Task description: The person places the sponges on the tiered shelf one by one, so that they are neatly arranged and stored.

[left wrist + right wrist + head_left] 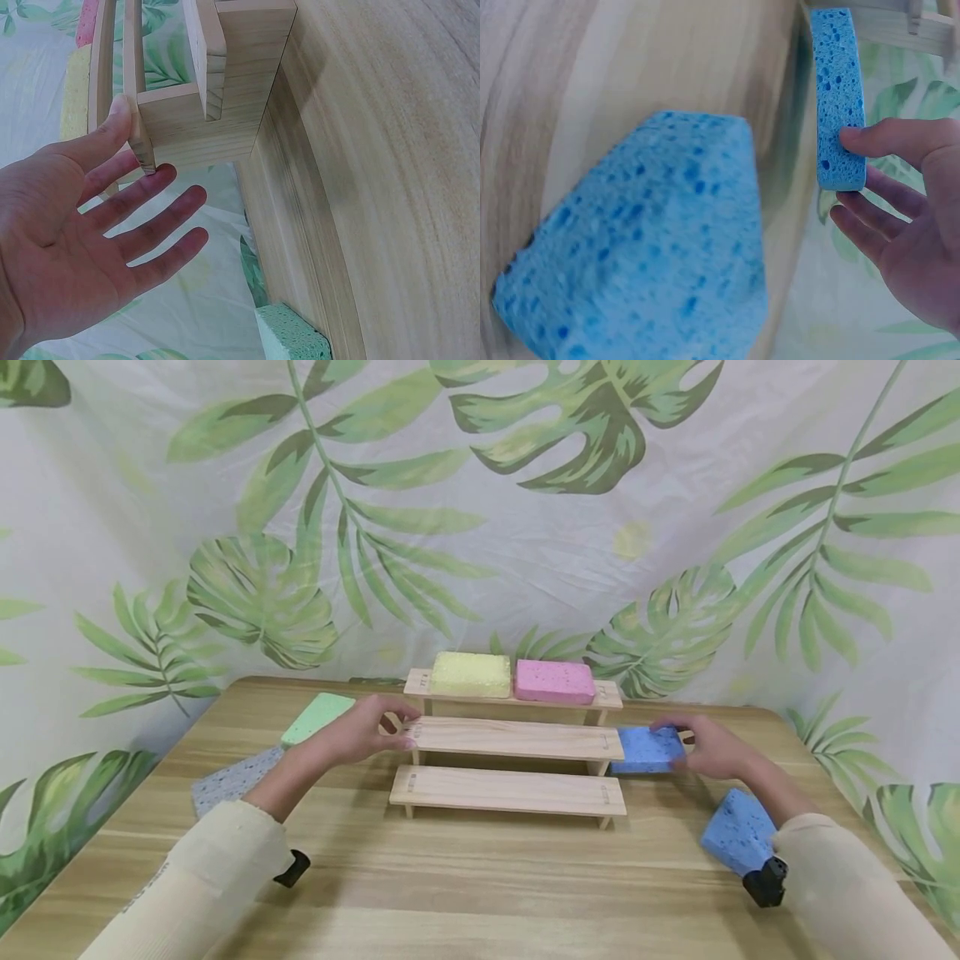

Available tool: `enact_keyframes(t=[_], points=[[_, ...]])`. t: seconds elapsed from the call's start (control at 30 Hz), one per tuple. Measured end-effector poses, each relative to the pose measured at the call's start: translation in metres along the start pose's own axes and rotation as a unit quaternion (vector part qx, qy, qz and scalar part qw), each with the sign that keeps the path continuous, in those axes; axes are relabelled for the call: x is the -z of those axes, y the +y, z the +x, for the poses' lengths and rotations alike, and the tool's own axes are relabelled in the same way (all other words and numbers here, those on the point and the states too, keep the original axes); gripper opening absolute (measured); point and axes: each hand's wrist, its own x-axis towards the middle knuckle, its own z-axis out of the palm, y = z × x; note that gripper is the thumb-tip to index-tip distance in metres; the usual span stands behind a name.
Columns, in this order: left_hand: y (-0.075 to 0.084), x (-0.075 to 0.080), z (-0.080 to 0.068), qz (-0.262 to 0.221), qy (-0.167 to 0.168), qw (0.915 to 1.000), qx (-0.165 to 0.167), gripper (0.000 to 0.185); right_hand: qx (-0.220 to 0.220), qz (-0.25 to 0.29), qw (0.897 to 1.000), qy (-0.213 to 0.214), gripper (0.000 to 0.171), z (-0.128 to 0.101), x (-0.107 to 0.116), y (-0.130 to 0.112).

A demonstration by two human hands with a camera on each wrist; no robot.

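Observation:
A three-tier wooden step rack (517, 737) stands on the table. At its left end my left hand (367, 727) pinches the middle board between thumb and forefinger, the other fingers spread in the left wrist view. On the right side, my right hand (716, 747) grips a blue sponge (645, 752) by its outer end, thumb on one face and fingers on the other. That sponge's inner end is right at the rack's right end, partly hidden by the middle board. A yellow sponge (470, 675) and a pink sponge (555, 682) sit side by side on the top board.
Another blue sponge (738, 832) lies near my right forearm. To the left, a green sponge (318, 717) and a grey sponge (234, 779) lie on the wooden table (450, 893), partly behind my left arm. A leaf-patterned cloth (525, 568) hangs behind the table.

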Motion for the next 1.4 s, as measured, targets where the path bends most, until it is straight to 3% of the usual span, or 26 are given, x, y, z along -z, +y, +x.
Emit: enact_keyframes(t=[0.43, 0.8, 1.2, 1.4], points=[[-0.001, -0.001, 0.000, 0.000, 0.004, 1.0000, -0.007, 0.040, 0.003, 0.016, 0.999, 0.051, 0.041, -0.015, 0.021, -0.013], [-0.002, -0.001, 0.001, 0.003, -0.001, 1.0000, -0.001, 0.041, -0.016, 0.017, 0.998, 0.054, 0.040, -0.028, 0.040, -0.018], [-0.002, -0.001, 0.000, 0.000, 0.000, 1.0000, 0.000, 0.041, 0.035, 0.023, 0.998, 0.050, 0.039, -0.033, 0.044, -0.026], [-0.002, 0.000, 0.001, 0.004, 0.000, 1.0000, -0.004, 0.041, 0.037, 0.005, 0.998, 0.046, 0.038, -0.033, 0.044, -0.031]])
